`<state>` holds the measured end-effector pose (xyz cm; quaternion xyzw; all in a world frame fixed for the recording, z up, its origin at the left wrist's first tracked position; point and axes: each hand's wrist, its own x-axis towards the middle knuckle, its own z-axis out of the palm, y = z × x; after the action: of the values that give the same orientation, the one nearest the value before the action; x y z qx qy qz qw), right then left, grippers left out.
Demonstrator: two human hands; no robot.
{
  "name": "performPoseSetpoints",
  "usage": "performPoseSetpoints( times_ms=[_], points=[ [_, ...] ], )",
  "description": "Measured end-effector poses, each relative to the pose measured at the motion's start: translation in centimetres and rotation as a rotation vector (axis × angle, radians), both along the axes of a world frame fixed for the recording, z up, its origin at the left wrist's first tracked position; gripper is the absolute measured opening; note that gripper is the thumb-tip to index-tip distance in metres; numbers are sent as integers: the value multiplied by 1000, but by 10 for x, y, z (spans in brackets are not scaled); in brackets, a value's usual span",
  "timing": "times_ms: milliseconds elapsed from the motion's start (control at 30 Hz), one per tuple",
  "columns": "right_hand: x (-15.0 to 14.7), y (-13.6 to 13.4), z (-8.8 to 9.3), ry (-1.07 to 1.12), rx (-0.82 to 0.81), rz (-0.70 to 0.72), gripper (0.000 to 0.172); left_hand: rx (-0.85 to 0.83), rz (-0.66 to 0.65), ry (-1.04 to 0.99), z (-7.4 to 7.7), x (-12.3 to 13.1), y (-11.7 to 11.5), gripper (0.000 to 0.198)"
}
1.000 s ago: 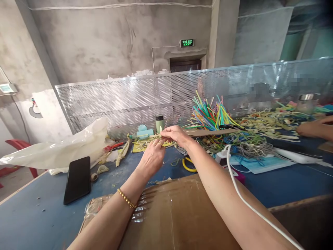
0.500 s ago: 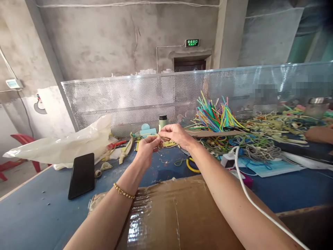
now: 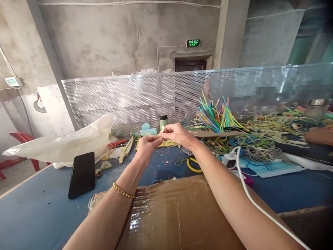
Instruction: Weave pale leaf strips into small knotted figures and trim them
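My left hand (image 3: 146, 148) and my right hand (image 3: 179, 134) meet above the table, fingertips pinched close together. Between them is a thin pale-yellow strip (image 3: 162, 129); a bit of it stands up by the right fingers, and the rest is largely hidden. Both hands are closed on it. Just behind them stand a green bottle with a black cap (image 3: 163, 121) and a light blue roll (image 3: 148, 132). Below my forearms lies a brown cardboard box (image 3: 171, 211) with clear tape on it.
A black phone (image 3: 82, 175) and a clear plastic bag (image 3: 67, 140) lie left. To the right are colourful tubes (image 3: 215, 113), tangled cords (image 3: 262, 152), a blue face mask (image 3: 275, 167) and a white cable (image 3: 244, 189). Another person's hand (image 3: 319, 134) shows far right. A perforated metal panel (image 3: 125, 100) stands behind.
My fingers have shifted slightly and the left fingers look straighter. A pale end of the strip now stands up beside my right fingertips. Everything else looks the same.
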<state>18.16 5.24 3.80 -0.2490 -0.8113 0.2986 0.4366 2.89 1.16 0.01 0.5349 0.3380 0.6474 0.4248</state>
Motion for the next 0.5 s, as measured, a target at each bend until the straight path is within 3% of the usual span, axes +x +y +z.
performPoseSetpoints(
  times_ms=[333,500],
  points=[
    [12,-2,7,-231,82,79,18,14,-18,167,3,-3,-3,19],
    [10,-4,8,-53,63,21,30,-42,-30,43,2,-2,-2,21]
  ],
)
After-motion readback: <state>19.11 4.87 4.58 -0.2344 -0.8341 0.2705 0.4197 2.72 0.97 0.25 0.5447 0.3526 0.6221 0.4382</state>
